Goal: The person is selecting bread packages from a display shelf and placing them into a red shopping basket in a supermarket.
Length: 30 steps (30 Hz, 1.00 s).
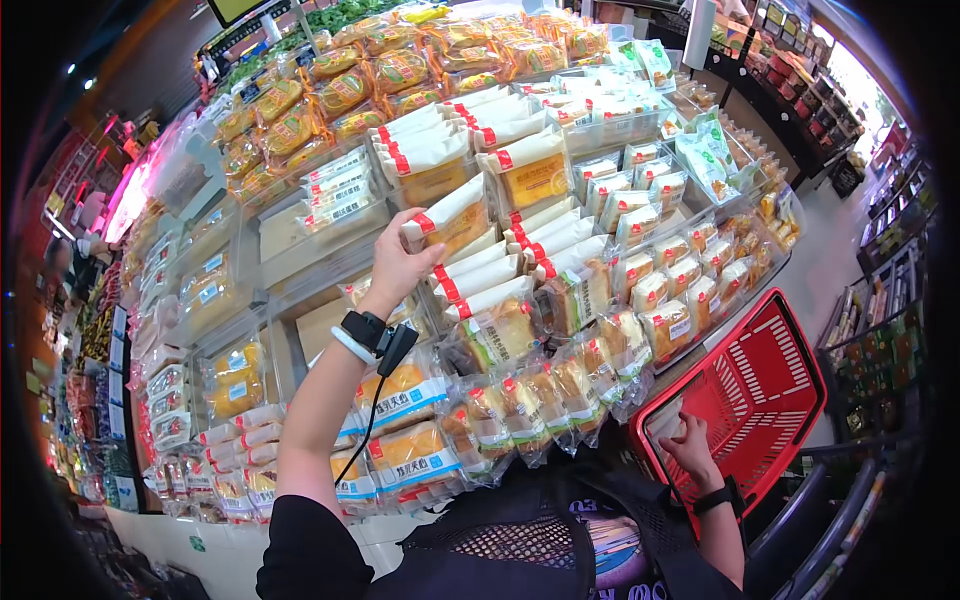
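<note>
My left hand (403, 262) pinches the left end of a white-and-red bread package (455, 218) with a clear window, tilted above the rows in the display. Below and beside it lie several similar packages (485, 270). My right hand (688, 445) is at the near end of a red shopping basket (775, 400), its fingers partly curled and apart; I see nothing held in them. A black watch and a white band are on my left wrist, with a small black device and its cable. Another black band is on my right wrist.
Clear bins (315, 225) hold wrapped cakes. Orange-yellow packages (345, 92) are stacked at the back, and bagged loaves (410, 455) line the front edge. Small wrapped buns (670, 320) lie on the right. Dark shelving (880, 330) stands beyond the basket.
</note>
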Tool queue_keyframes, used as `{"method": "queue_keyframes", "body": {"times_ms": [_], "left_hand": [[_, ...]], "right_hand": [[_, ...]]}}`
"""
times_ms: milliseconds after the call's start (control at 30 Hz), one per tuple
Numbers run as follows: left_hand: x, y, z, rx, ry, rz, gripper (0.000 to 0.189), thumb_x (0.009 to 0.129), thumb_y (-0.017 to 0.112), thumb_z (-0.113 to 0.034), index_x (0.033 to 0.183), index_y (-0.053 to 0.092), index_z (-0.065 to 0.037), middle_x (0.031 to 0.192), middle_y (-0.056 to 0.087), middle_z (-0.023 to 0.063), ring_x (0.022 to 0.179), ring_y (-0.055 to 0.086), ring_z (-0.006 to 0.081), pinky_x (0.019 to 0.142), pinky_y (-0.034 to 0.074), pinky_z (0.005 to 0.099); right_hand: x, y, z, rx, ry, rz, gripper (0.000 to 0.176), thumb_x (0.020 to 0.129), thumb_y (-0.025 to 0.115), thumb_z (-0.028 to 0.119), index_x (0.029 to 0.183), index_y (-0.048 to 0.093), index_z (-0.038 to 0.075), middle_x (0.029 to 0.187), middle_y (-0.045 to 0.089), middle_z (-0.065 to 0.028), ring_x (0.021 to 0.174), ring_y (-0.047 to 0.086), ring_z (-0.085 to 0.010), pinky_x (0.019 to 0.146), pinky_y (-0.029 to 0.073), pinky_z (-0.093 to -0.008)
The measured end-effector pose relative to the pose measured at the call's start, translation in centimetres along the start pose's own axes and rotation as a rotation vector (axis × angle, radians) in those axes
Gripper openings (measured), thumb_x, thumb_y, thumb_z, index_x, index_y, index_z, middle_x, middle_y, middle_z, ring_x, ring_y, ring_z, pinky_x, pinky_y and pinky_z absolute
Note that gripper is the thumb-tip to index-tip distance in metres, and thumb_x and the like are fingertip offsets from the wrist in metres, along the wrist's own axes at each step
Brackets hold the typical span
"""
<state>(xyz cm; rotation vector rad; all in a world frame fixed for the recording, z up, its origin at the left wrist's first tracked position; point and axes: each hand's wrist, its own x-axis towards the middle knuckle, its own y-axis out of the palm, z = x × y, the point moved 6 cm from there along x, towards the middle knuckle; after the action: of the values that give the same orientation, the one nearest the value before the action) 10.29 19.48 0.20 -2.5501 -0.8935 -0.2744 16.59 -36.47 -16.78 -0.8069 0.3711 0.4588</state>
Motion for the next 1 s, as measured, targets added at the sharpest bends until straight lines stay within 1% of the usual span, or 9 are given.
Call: {"method": "queue_keyframes", "body": {"times_ms": [100, 200, 367, 533, 633, 733, 800, 867, 1000], "left_hand": [[-0.2, 0.3, 0.1, -0.045, -0.009, -0.054, 0.037, 0.076, 0.07, 0.002, 0.111, 0.06, -0.004, 0.092, 0.065, -0.0001, 0.079, 0.057, 0.0041, 0.068, 0.048, 0.0211], [-1.7, -0.3, -2.0, 0.091, 0.015, -0.12, 0.032, 0.077, 0.07, 0.001, 0.107, 0.062, -0.004, 0.092, 0.066, 0.0, 0.079, 0.057, 0.0048, 0.066, 0.048, 0.0205], [-4.8, 0.4, -8.4, 0.182, 0.328, -0.106, 0.037, 0.075, 0.07, 0.003, 0.11, 0.062, -0.003, 0.099, 0.069, 0.0081, 0.092, 0.063, 0.0112, 0.077, 0.05, 0.025], [-7.5, 5.8, -13.3, 0.233, 0.542, 0.045, 0.041, 0.07, 0.068, 0.01, 0.11, 0.061, -0.001, 0.106, 0.067, 0.0155, 0.102, 0.065, 0.0249, 0.088, 0.05, 0.0321], [-8.7, 9.7, -15.5, 0.213, 0.653, 0.102, 0.041, 0.067, 0.068, 0.01, 0.107, 0.061, 0.001, 0.103, 0.067, 0.0174, 0.096, 0.066, 0.0296, 0.085, 0.053, 0.0352], [-10.3, 13.4, -17.8, 0.361, 0.806, 0.218, 0.036, 0.069, 0.07, 0.0, 0.104, 0.062, 0.002, 0.1, 0.067, 0.0165, 0.095, 0.066, 0.0304, 0.084, 0.053, 0.0362], [-13.3, 16.7, -19.2, 0.578, 1.132, 0.501, 0.038, 0.072, 0.069, -0.014, 0.105, 0.061, 0.002, 0.104, 0.064, 0.0167, 0.1, 0.063, 0.0299, 0.088, 0.051, 0.0371], [-14.4, 19.4, -19.6, 0.615, 1.117, 0.634, 0.041, 0.074, 0.068, -0.019, 0.11, 0.059, -0.001, 0.11, 0.062, 0.0163, 0.105, 0.061, 0.0298, 0.091, 0.05, 0.0377], [-13.2, 21.5, -19.4, 0.477, 0.947, 0.902, 0.044, 0.076, 0.068, -0.021, 0.116, 0.057, -0.005, 0.117, 0.057, 0.0141, 0.111, 0.057, 0.028, 0.095, 0.048, 0.0406]], "right_hand": [[-0.5, -0.6, 1.5, 0.062, -0.068, -0.04, 0.07, 0.074, 0.074, 0.011, 0.132, 0.036, -0.003, 0.13, 0.029, -0.0215, 0.093, 0.062, -0.0308, 0.079, 0.056, -0.033], [-0.8, -2.2, 3.7, 0.083, -0.207, -0.212, 0.062, 0.075, 0.07, 0.003, 0.129, 0.04, -0.001, 0.126, 0.035, -0.0182, 0.091, 0.063, -0.028, 0.078, 0.056, -0.0329], [-2.3, -3.3, 11.9, 0.419, -0.458, -0.224, 0.04, 0.083, 0.061, -0.001, 0.121, 0.048, 0.001, 0.11, 0.055, -0.009, 0.089, 0.062, -0.0147, 0.072, 0.052, -0.0265], [-3.6, -0.2, 20.3, 0.77, -0.534, 0.258, 0.04, 0.086, 0.062, 0.001, 0.122, 0.046, 0.0, 0.113, 0.058, -0.0099, 0.093, 0.061, -0.0122, 0.079, 0.05, -0.0251], [-3.6, 1.1, 22.9, 0.901, -0.549, 0.478, 0.044, 0.088, 0.061, 0.005, 0.128, 0.042, 0.001, 0.116, 0.057, -0.0104, 0.098, 0.059, -0.0132, 0.079, 0.05, -0.0272], [-3.7, 0.9, 23.6, 1.17, -0.476, 0.642, 0.044, 0.091, 0.06, 0.012, 0.129, 0.041, 0.003, 0.118, 0.056, -0.0103, 0.104, 0.058, -0.0162, 0.082, 0.051, -0.0309], [-3.9, 0.1, 23.0, 1.273, -0.339, 0.651, 0.044, 0.093, 0.058, 0.017, 0.131, 0.041, 0.004, 0.119, 0.055, -0.0103, 0.108, 0.057, -0.0192, 0.087, 0.051, -0.0346], [-2.9, -0.8, 21.2, 1.431, -0.157, 0.569, 0.044, 0.092, 0.057, 0.014, 0.131, 0.04, 0.003, 0.12, 0.056, -0.011, 0.11, 0.057, -0.0217, 0.09, 0.05, -0.0364], [-1.5, -3.5, 16.2, 1.359, -0.174, 0.283, 0.047, 0.085, 0.057, 0.002, 0.129, 0.042, -0.003, 0.12, 0.058, -0.014, 0.107, 0.06, -0.0242, 0.091, 0.05, -0.0367]]}}
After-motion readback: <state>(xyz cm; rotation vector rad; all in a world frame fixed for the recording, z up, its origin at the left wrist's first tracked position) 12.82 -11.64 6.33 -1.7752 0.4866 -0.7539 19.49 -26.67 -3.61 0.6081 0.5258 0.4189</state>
